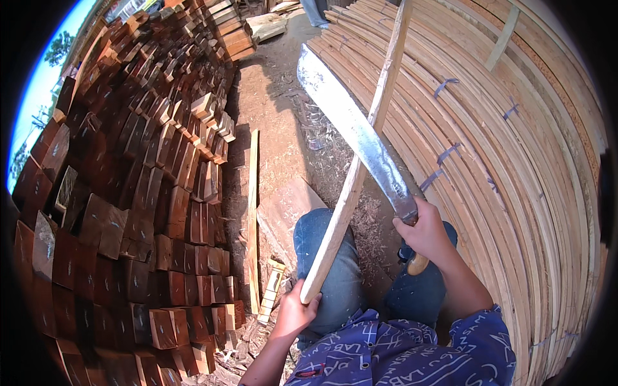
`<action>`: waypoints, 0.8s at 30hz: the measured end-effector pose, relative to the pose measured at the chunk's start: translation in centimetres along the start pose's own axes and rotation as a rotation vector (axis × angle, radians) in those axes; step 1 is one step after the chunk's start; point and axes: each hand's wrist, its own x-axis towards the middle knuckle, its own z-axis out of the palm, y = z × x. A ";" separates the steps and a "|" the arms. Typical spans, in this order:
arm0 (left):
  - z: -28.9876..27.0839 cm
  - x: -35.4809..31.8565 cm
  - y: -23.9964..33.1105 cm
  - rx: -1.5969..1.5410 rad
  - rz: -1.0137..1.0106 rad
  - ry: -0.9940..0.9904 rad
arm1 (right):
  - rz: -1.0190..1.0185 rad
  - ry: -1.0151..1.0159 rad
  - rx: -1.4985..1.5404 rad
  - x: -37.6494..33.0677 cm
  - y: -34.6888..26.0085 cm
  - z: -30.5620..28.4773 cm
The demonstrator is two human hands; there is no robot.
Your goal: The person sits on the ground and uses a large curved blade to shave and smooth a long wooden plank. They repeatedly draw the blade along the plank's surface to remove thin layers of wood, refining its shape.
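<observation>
A: What does your left hand (295, 313) hold?

B: It is closed around the lower end of a long pale wooden slat (356, 168), which rises tilted from above your left knee toward the top of the view.

A: And your right hand (423, 233)?

B: It grips the wooden handle of a broad steel machete (351, 123); the blade crosses the slat about midway, its edge against the wood.

A: Surroundings?

B: Stacked reddish-brown wood blocks (138, 193) stand at your left, bundled pale slats (508, 161) at your right, and the sawdust-strewn ground (273, 122) lies between.
</observation>
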 end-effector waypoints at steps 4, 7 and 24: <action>-0.4 0.2 1.2 -0.004 -0.062 -0.026 | -0.074 -0.214 -0.344 -1.5 1.7 0.4; -0.7 0.0 0.9 -0.065 0.055 0.012 | -0.022 -0.199 -0.263 -1.5 1.1 0.2; -0.1 0.2 0.4 -0.061 0.010 0.000 | 0.048 -0.039 0.012 -0.2 1.0 0.2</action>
